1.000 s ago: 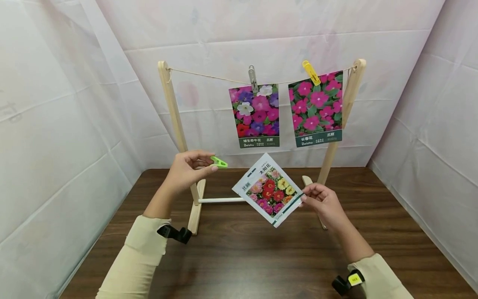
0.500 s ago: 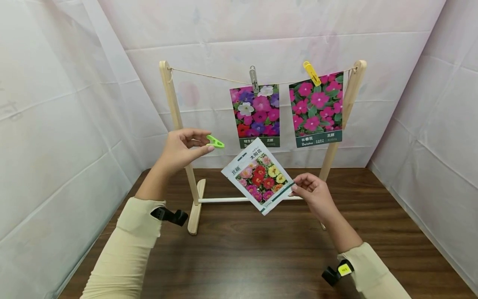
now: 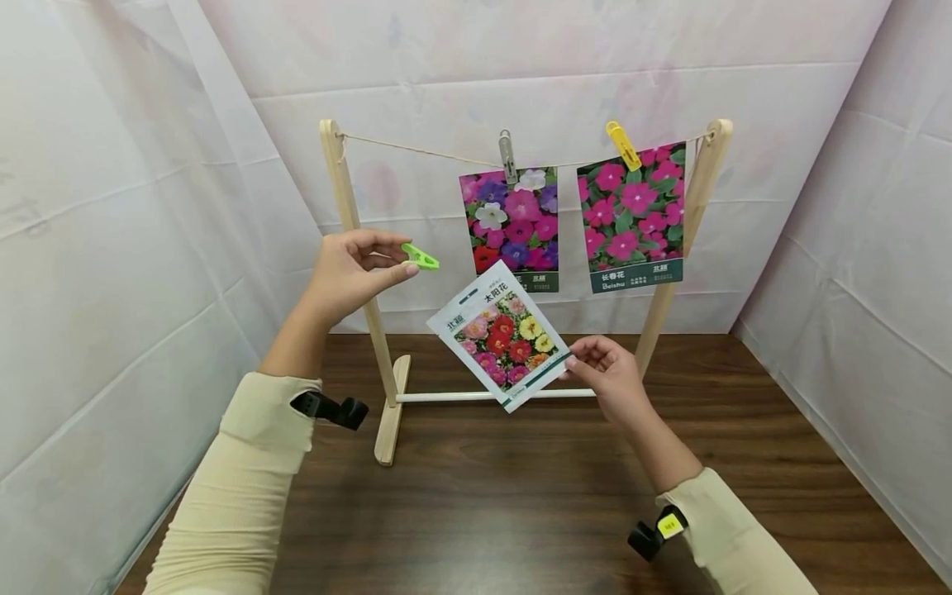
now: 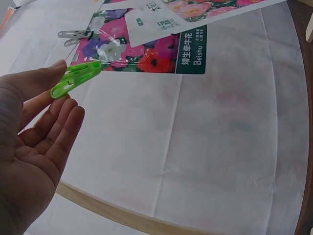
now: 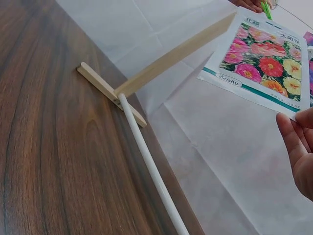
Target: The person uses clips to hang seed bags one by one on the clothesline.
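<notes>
My left hand [image 3: 353, 273] pinches a green clothespin [image 3: 421, 257] between thumb and fingertips, left of the hanging packets. With my right hand [image 3: 608, 378] I hold a white-edged flower seed packet [image 3: 506, 337] by its lower right corner; it is tilted, its printed front towards me. The held packet covers a lower part of the petunia-like seed packet [image 3: 513, 216], which hangs from the string [image 3: 416, 150] under a grey clothespin [image 3: 507, 157]. To the right, a yellow clothespin [image 3: 623, 146] holds a pink flower packet [image 3: 632, 216]. In the left wrist view the green clothespin [image 4: 76, 79] points towards the packets.
A wooden frame stands on the brown table [image 3: 461, 512], with a left post [image 3: 344, 182], a right post [image 3: 706, 182] and a white crossbar [image 3: 446, 397] low between them. White cloth [image 3: 550, 49] hangs behind and at both sides.
Both hands have moved up and to the left, carrying the green clothespin and the white-edged packet. The packet now overlaps the bottom of the left hanging packet. Both hanging packets stay in place.
</notes>
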The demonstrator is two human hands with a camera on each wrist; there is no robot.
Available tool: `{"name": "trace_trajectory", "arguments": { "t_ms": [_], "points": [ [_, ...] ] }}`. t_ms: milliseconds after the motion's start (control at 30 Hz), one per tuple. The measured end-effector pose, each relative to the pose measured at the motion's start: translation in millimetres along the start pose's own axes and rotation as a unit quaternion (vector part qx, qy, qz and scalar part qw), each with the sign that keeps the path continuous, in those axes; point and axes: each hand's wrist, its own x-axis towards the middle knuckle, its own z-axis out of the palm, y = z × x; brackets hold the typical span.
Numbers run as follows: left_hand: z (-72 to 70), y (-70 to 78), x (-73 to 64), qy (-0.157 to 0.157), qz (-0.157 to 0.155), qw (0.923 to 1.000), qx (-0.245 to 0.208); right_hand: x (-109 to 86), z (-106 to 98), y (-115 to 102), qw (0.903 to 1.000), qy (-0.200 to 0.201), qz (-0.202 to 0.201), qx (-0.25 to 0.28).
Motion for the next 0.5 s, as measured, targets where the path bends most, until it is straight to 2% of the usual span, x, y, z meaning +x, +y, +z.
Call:
{"name": "trace_trajectory", "arguments": {
  "t_ms": [167,500],
  "points": [
    [-3.2,5.1,4.6,0.005,-0.008,0.9998,0.016,4.2,7,-1,0.9999,0.008,0.000,0.009],
    [-11.5,22.4,17.8,0.013,-0.005,0.9994,0.032,11.8,22,0,0.9997,0.012,0.008,-0.020]
  ]
}}
